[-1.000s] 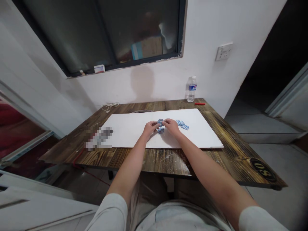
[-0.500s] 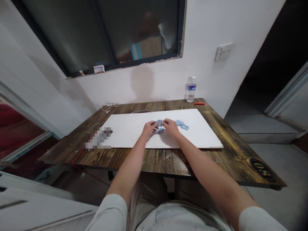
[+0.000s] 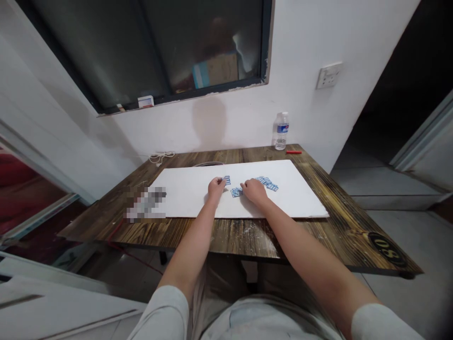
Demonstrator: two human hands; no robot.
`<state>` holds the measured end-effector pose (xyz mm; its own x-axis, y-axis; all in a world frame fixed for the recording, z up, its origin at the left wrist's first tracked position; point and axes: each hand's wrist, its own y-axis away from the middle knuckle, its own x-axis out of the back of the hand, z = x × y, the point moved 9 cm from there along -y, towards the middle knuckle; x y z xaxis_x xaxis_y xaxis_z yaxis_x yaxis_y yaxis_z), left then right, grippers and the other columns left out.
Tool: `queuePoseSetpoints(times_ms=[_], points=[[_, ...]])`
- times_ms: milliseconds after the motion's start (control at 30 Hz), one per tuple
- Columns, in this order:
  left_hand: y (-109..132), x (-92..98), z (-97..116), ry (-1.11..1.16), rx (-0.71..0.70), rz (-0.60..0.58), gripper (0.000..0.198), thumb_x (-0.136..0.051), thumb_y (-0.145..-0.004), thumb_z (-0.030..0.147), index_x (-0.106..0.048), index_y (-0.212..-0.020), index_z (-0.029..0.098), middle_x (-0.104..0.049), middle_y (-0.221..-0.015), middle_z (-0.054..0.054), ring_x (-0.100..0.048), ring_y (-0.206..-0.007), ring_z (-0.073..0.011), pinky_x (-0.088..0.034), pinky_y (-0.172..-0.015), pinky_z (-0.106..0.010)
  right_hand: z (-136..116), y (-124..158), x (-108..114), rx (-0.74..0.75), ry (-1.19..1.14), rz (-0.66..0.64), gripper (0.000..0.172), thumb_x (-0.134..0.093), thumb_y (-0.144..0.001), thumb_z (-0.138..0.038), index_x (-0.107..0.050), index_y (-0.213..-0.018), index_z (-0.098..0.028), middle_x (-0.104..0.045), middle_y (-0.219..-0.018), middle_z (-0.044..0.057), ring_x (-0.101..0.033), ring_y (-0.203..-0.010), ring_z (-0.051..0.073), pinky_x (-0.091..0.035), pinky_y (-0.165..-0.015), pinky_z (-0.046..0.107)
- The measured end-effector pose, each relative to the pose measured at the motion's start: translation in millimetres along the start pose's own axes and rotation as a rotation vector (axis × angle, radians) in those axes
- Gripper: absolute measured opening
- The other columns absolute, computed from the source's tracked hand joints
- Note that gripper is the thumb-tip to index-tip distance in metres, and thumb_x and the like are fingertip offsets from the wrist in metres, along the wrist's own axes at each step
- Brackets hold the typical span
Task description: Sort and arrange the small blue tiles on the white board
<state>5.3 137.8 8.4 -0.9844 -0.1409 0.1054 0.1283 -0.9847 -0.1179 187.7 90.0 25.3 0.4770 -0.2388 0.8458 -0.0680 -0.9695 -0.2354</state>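
Note:
Between the thumb and fingers of my left hand (image 3: 215, 188) is a small blue-and-white striped card (image 3: 227, 180), held just above the white board (image 3: 187, 189). My right hand (image 3: 254, 190) rests low over the board with its fingers curled. Its fingertips are at the right edge of a small pile of similar cards (image 3: 236, 192), and what they pinch, if anything, is hidden. More striped cards (image 3: 271, 185) lie overlapping in a spread behind and to the right of my right hand, which partly covers them.
The board lies on a dark wooden table (image 3: 244, 236). At the back stand a water bottle (image 3: 281, 132) and a red pen-like stick (image 3: 293, 152). A white cable (image 3: 162, 157) lies at the back left. A blurred-out object (image 3: 146, 204) covers the board's left end.
My hands have moved apart. The left has drawn a card slightly left; the right has come down beside the small pile, which now looks more spread out.

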Motion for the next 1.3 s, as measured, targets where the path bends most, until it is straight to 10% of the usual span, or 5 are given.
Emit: queuePoseSetpoints(times_ms=[167,400,1033,1300], points=[[0,0.6,-1,-0.005,-0.003,0.013,0.02,-0.068,-0.069,0.034,-0.06,-0.073,0.016,-0.059,-0.065,0.0,-0.053,-0.057,-0.0098,-0.046,-0.048,-0.019,-17,4,3,0.147,-0.082,0.071,0.03,-0.054,-0.089,-0.04,-0.068,-0.098,-0.016,-0.062,-0.106,0.014,-0.053,-0.101,0.025,-0.038,-0.089,0.035],[-4,5.5,-3,-0.025,-0.022,0.025,0.025,-0.068,-0.067,0.039,-0.06,-0.075,0.017,-0.059,-0.065,0.0,-0.055,-0.059,-0.0103,-0.042,-0.047,-0.017,-63,22,-32,0.499,-0.153,-0.146,0.023,-0.048,-0.088,-0.014,-0.069,-0.099,-0.016,-0.065,-0.108,0.009,-0.057,-0.1,0.018,-0.039,-0.09,0.028],[-2,3.0,-1,0.0,-0.007,0.017,0.025,-0.073,-0.064,0.037,-0.061,-0.071,0.017,-0.057,-0.061,0.002,-0.051,-0.055,-0.0093,-0.043,-0.049,-0.019,25,-10,4,0.071,-0.087,0.209,0.034,-0.042,-0.084,-0.011,-0.068,-0.106,-0.014,-0.061,-0.126,0.014,-0.042,-0.128,0.027,-0.02,-0.109,0.046],[12,-22.6,11,-0.03,-0.095,-0.259,0.03,-0.076,-0.059,0.041,-0.062,-0.067,0.016,-0.059,-0.06,0.001,-0.049,-0.056,-0.0095,-0.039,-0.053,-0.021,-4,-9,-12,0.088,-0.63,0.133,0.029,-0.063,-0.071,-0.047,-0.065,-0.077,-0.019,-0.064,-0.072,0.001,-0.054,-0.066,0.016,-0.041,-0.063,0.028]])
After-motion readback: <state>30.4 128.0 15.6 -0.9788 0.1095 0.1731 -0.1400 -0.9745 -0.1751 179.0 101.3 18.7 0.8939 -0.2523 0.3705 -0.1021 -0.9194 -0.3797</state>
